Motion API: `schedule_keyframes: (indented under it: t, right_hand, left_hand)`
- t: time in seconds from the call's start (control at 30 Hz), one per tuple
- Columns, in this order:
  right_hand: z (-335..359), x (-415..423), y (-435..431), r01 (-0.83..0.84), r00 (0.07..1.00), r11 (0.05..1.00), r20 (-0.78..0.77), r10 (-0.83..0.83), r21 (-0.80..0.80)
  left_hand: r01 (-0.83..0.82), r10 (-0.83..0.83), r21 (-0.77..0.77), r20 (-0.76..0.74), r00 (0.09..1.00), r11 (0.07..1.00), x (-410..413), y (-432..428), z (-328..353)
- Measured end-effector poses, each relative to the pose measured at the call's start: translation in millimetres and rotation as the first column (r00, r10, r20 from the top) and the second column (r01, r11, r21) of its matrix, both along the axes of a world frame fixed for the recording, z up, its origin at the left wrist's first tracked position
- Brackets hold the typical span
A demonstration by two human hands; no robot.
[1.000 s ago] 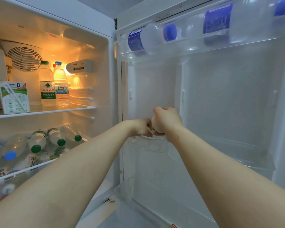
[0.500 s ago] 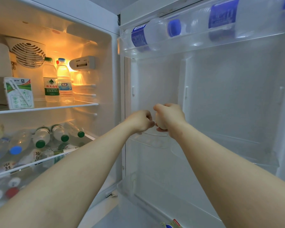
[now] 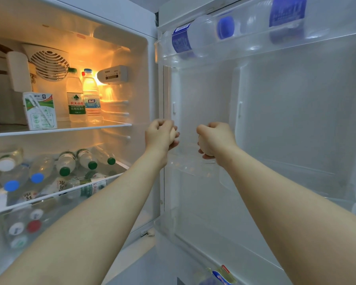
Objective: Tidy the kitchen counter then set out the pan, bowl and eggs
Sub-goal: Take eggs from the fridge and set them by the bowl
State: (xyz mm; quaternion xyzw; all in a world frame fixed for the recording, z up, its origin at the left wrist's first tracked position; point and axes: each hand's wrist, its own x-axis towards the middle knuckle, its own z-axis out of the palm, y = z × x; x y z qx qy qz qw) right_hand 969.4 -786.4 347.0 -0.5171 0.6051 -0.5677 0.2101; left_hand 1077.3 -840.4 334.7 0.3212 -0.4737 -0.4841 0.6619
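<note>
— Fingers point(image 3: 218, 126) of the right hand point(image 3: 216, 138) are curled tight round a pale egg point(image 3: 203, 148); you can see it bulging out under the thumb. The left hand point(image 3: 159, 136) is fisted the same way, with a second egg point(image 3: 172, 135) peeping out on its inner side.

— Where are they standing?

— At an open fridge. Both hands are up in front of the door point(image 3: 296, 120), just above a clear door shelf point(image 3: 193, 167). The inside is lit warm yellow, with a round fan grille point(image 3: 49, 64) on the back wall and a glass shelf point(image 3: 60, 128) below it.

— Anything changed from a moment ago?

— Half a second back the two fists were almost touching; now they have drawn apart, each with its own egg, and sit a little higher against the door.

— Can you read any labels?

— A green-capped water bottle point(image 3: 76, 95) reads 农夫山泉, with 饮用纯净水 beneath. Just beside it stands a blue-capped bottle point(image 3: 92, 95); its blue label is too small to read. A white and green carton point(image 3: 40, 111) stands to the left, its print unreadable. More bottles lie on their sides on the lower shelf point(image 3: 60, 194), and blue-labelled ones point(image 3: 193, 36) lie in the top door rack point(image 3: 255, 50), their writing blurred.
</note>
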Motion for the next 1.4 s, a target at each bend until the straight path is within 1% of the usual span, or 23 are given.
schedule_keyframes:
  t: [0.03,0.1,0.2,0.3,0.33,0.37,0.4,0.47,0.5,0.57,0.67,0.73,0.8,0.83,0.93,1.03,1.13,1.17,1.2,1.23,1.27,1.37,1.4]
  right_hand:
    - [0,0,0,0.008,1.000,1.000,-0.023,-0.008,-0.025]
    - [1,1,1,0.015,0.997,0.995,-0.079,-0.022,-0.096]
    - [5,7,14,0.023,0.989,0.961,-0.136,-0.063,-0.276]
    - [-1,26,40,-0.004,0.998,0.896,-0.055,-0.023,-0.445]
    - [-2,31,48,-0.003,1.000,0.885,0.010,0.008,-0.466]
    - [-7,38,57,-0.024,0.990,0.888,0.110,0.084,-0.459]
    - [-12,41,63,-0.041,0.960,0.899,0.233,0.156,-0.436]
    - [-27,47,81,-0.177,0.815,0.925,0.477,0.330,-0.337]
    - [-37,49,89,-0.252,0.738,0.923,0.560,0.377,-0.290]
    - [-60,58,105,-0.406,0.627,0.890,0.646,0.436,-0.207]
    - [-94,73,129,-0.547,0.537,0.830,0.716,0.446,-0.107]
    - [-111,91,154,-0.670,0.477,0.741,0.740,0.474,-0.043]
    - [-125,106,174,-0.734,0.444,0.679,0.765,0.467,0.010]
    - [-131,116,191,-0.781,0.418,0.623,0.779,0.467,0.045]
    - [-145,144,232,-0.872,0.349,0.483,0.798,0.490,0.085]
    - [-158,175,284,-0.941,0.273,0.319,0.817,0.507,0.116]
    - [-163,201,349,-0.981,0.191,0.128,0.834,0.518,0.145]
    - [-165,206,369,-0.986,0.168,0.081,0.840,0.515,0.147]
    - [-167,212,386,-0.987,0.152,0.042,0.836,0.527,0.153]
    - [-167,219,422,-0.985,0.123,-0.037,0.834,0.538,0.169]
    - [-167,222,437,-0.982,0.113,-0.067,0.829,0.547,0.178]
    - [-169,225,529,-0.946,0.035,-0.249,0.831,0.556,0.207]
    - [-169,222,555,-0.932,0.014,-0.295,0.833,0.554,0.212]
  left_hand:
    - [0.020,-0.015,0.048,-0.108,0.994,0.999,3,4,1]
    - [0.061,-0.029,0.117,-0.259,0.965,0.991,10,14,2]
    - [0.118,-0.029,0.201,-0.396,0.918,0.972,25,37,3]
    - [0.108,0.024,0.254,-0.467,0.884,0.961,44,66,0]
    - [0.112,0.026,0.254,-0.484,0.875,0.961,48,74,-1]
    - [0.082,0.056,0.251,-0.499,0.865,0.965,55,88,-5]
    - [0.076,0.061,0.246,-0.509,0.859,0.966,58,97,-7]
    - [0.012,0.123,0.242,-0.537,0.834,0.970,66,124,-18]
    - [-0.021,0.153,0.239,-0.550,0.821,0.971,69,137,-25]
    - [-0.116,0.247,0.260,-0.560,0.790,0.959,76,169,-46]
    - [-0.210,0.371,0.333,-0.553,0.746,0.919,83,211,-74]
    - [-0.320,0.486,0.375,-0.546,0.682,0.870,95,250,-90]
    - [-0.375,0.550,0.405,-0.556,0.623,0.834,103,280,-100]
    - [-0.433,0.603,0.420,-0.551,0.577,0.798,110,302,-106]
    - [-0.513,0.671,0.439,-0.560,0.486,0.737,123,357,-117]
    - [-0.615,0.760,0.475,-0.539,0.362,0.630,135,422,-126]
    - [-0.699,0.829,0.516,-0.521,0.203,0.496,144,495,-132]
    - [-0.715,0.841,0.526,-0.517,0.160,0.460,146,518,-133]
    - [-0.724,0.844,0.535,-0.522,0.123,0.436,146,538,-133]
    - [-0.757,0.854,0.539,-0.519,0.048,0.370,147,576,-136]
    - [-0.767,0.851,0.537,-0.524,0.023,0.351,144,593,-136]
    - [-0.819,0.838,0.538,-0.527,-0.142,0.199,130,688,-140]
    - [-0.826,0.835,0.539,-0.521,-0.176,0.162,124,715,-140]
